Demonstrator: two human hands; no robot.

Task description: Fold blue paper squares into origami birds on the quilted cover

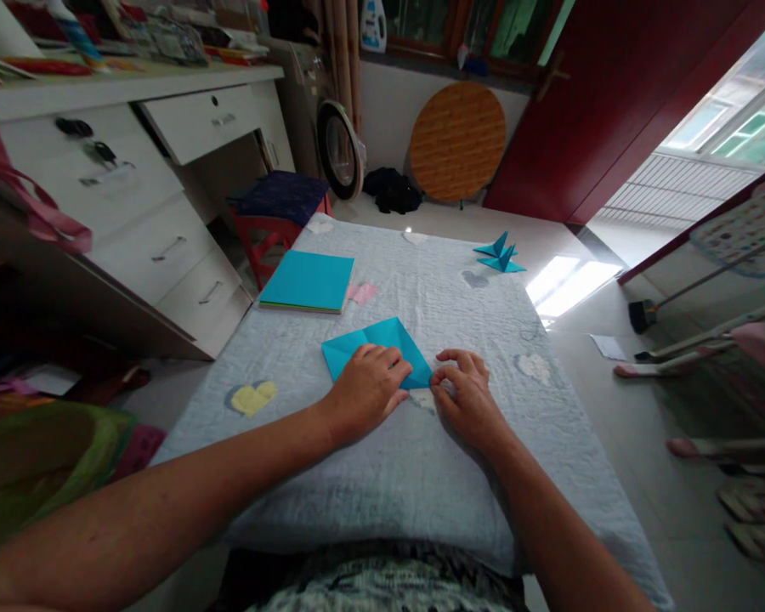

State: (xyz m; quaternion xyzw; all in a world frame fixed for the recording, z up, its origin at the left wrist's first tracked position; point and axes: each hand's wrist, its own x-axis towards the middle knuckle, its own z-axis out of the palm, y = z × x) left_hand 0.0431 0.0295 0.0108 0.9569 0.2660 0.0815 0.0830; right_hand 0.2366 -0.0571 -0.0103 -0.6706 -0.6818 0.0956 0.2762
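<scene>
A creased sheet of blue origami paper (395, 337) lies on the cloth-covered table in front of me. My left hand (375, 382) rests over its near edge, fingers curled and pressed down on the paper, with the thumb at the near side. At the sheet's right corner, my right hand (462, 387) pinches the paper's tip between thumb and index finger. Part of the near edge is hidden under my left hand. Farther back on the left sits a stack of coloured paper (309, 280), blue on top. Folded blue paper figures (501, 255) with raised points stand at the far right.
The table wears a pale cloth (382, 493) with heart patches. A red stool (271, 221) with a dark cushion stands beyond its far left corner. White drawers (146, 212) line the left side. A round wooden board (459, 140) leans on the back wall.
</scene>
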